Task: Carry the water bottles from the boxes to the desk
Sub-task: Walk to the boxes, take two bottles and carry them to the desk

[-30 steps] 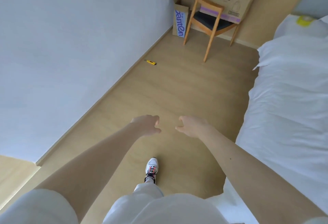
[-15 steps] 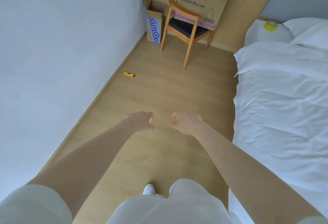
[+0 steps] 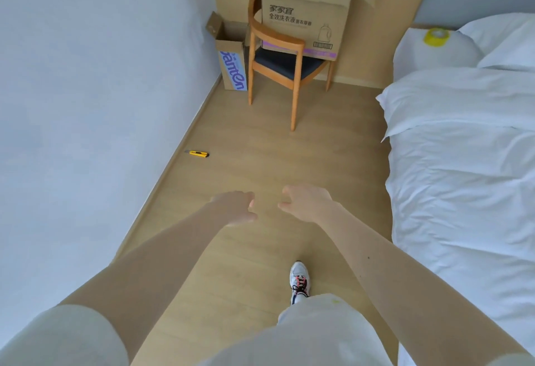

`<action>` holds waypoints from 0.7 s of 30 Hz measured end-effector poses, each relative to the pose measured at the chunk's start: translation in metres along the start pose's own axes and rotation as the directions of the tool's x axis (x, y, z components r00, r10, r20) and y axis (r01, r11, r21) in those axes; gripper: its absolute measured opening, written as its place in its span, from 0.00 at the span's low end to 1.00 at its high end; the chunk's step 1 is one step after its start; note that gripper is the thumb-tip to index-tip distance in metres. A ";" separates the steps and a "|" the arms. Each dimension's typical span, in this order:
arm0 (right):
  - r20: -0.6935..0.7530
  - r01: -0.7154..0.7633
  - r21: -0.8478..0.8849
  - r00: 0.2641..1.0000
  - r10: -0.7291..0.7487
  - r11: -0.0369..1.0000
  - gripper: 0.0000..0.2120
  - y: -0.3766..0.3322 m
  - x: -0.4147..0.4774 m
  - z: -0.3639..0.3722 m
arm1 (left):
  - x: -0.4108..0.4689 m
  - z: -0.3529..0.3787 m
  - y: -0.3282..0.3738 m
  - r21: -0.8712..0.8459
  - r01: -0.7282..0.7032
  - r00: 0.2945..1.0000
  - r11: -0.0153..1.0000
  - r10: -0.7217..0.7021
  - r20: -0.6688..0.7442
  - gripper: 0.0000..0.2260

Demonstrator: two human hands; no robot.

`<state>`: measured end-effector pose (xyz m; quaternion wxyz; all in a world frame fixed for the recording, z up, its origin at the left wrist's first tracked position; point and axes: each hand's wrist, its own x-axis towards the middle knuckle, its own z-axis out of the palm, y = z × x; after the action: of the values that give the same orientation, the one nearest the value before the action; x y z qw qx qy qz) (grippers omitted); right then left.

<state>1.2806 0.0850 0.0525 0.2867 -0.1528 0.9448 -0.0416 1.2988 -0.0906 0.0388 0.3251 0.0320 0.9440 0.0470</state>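
Cardboard big box [image 3: 304, 18] by the chair [image 3: 278, 44] and narrow box [image 3: 231, 61] waited ahead, bottles unseen. Left hand [image 3: 234, 207] and right hand [image 3: 307, 202] hung empty, loosely curled. Approach step, seemingly; next, reaching inside.

We cannot see into the large box [image 3: 304, 21]: its front wall hides whatever lies inside, and the chair [image 3: 278, 44] back covers its lower left corner. The small box [image 3: 231, 67] sits partly behind the chair too, its inside in shadow. The bed [image 3: 463, 163] runs off the right edge. On the left grip [image 3: 234, 207] and right grip [image 3: 307, 203] most fingertips curl under, out of our sight. Whether the yellow cutter [image 3: 199, 153] has its blade out is too small to tell
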 end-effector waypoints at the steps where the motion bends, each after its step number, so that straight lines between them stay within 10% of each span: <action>1: -0.001 -0.001 0.009 1.000 0.001 1.000 0.22 0.011 0.011 -0.011 | 0.014 -0.013 0.007 0.014 0.001 1.000 1.000 -0.001 -0.004 0.17; 21: -0.018 -0.066 0.080 0.998 0.067 0.995 0.22 0.160 0.172 -0.128 | 0.207 -0.173 0.087 0.151 -0.071 0.997 0.986 0.070 0.006 0.18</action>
<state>1.0318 0.1824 0.0414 0.2840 -0.1093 0.9499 -0.0713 1.0322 0.0032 0.0575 0.3202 0.0899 0.9430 -0.0132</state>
